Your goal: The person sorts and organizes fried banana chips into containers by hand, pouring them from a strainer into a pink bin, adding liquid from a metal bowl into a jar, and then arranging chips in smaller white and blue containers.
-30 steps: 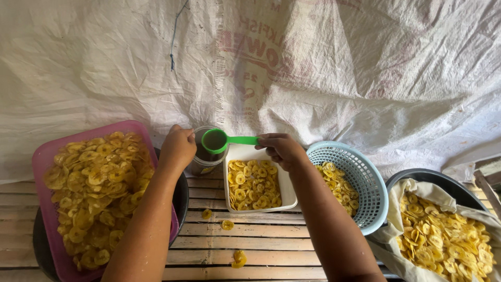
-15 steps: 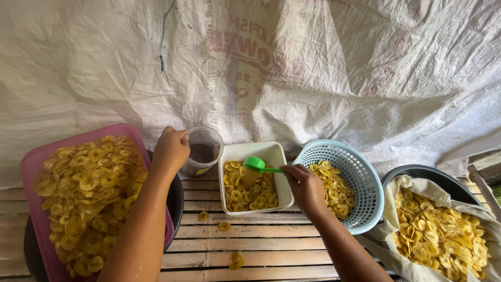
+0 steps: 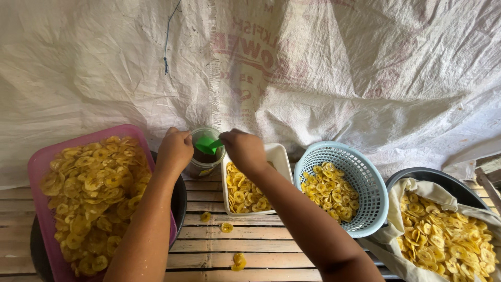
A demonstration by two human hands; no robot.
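Green scoop (image 3: 207, 144) back over clear jar (image 3: 205, 156)

A large white woven plastic sack (image 3: 313, 78) hangs spread as a backdrop across the whole wall behind the table, creased and wrinkled, reaching down to the slats. Faded red printing (image 3: 250, 52) sits on it upper centre, seen back to front. A thin blue thread (image 3: 168, 49) dangles from its top left of centre. The small clear jar (image 3: 204, 156) below it carries a dark label band, mostly hidden by the hands.
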